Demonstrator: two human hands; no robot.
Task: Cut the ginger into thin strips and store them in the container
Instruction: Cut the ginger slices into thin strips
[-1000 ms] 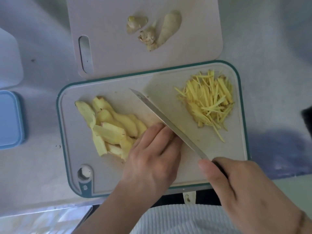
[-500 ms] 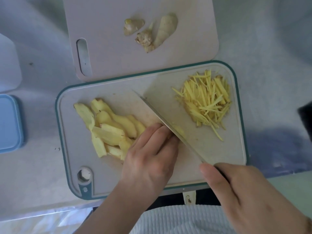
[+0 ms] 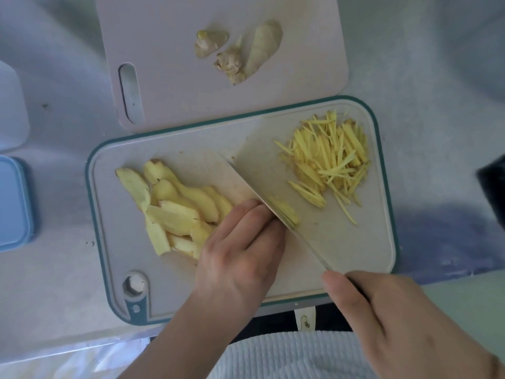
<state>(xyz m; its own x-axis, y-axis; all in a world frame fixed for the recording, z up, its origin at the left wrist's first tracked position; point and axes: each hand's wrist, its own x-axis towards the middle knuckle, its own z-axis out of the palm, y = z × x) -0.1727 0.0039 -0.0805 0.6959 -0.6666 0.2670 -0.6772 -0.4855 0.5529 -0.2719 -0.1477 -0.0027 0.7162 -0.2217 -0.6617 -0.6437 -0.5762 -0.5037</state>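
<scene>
A teal-rimmed cutting board [image 3: 109, 214] carries a pile of peeled ginger slices [image 3: 175, 206] on its left and a heap of thin ginger strips [image 3: 328, 160] on its right. My left hand [image 3: 240, 250] holds down the near end of the slices with curled fingers, knuckles against the knife blade [image 3: 262, 192]. My right hand [image 3: 396, 318] grips the knife handle at the board's front right corner. The blade runs diagonally across the board. A few freshly cut strips [image 3: 285, 212] lie just right of the blade. The ginger under my left fingers is hidden.
A pink cutting board [image 3: 169, 64] lies behind with three ginger offcuts [image 3: 240, 56] on it. A blue container [image 3: 12, 203] sits at the left edge, with a white object [image 3: 11, 110] behind it. The counter's front edge runs under my wrists.
The blade has moved left against my left knuckles and its flat side has tilted up. Freshly cut strips now lie right of it. My left fingers have drawn back a little.
</scene>
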